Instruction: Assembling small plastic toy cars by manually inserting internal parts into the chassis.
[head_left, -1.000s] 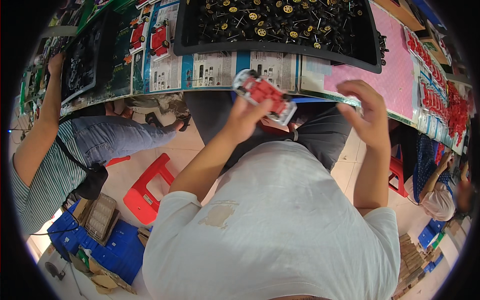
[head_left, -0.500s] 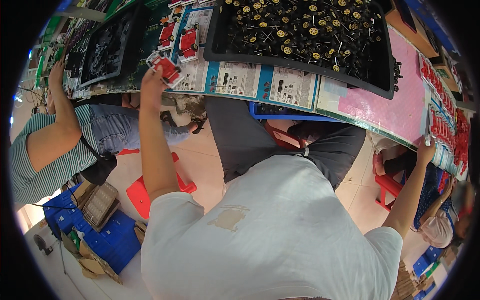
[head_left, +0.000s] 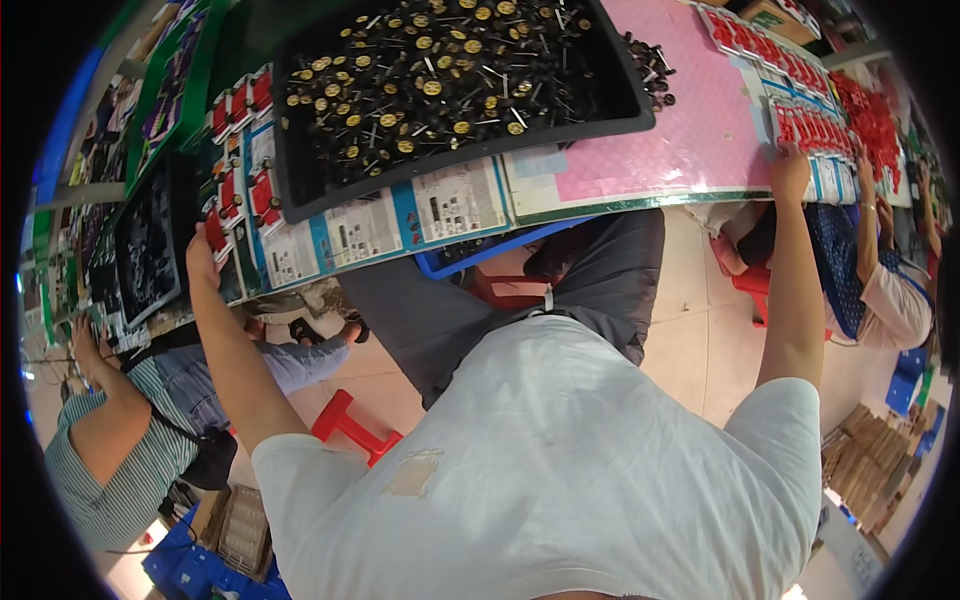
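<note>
At the left end of the table, my left hand (head_left: 203, 260) has its fingers closed on a small red-and-white toy car (head_left: 215, 232). Other red-and-white toy cars (head_left: 266, 197) lie just beyond it on printed sheets. My right arm stretches far to the right, and my right hand (head_left: 790, 175) is at the near end of a row of red-and-white toy car parts (head_left: 812, 130). Its fingers look closed at that row, but whatever is between them is too small to make out.
A large black tray (head_left: 460, 148) of black-and-yellow wheels on axles stands in front of me, with loose wheels (head_left: 655, 75) beside it. A darker tray (head_left: 125, 265) is at left. People sit on both sides. A blue tray (head_left: 530, 246) sits under the table edge.
The view has swung to the right. My left hand has brought the toy car down from above the sheets' edge to beside the other cars. My right hand remains by the red rows.
</note>
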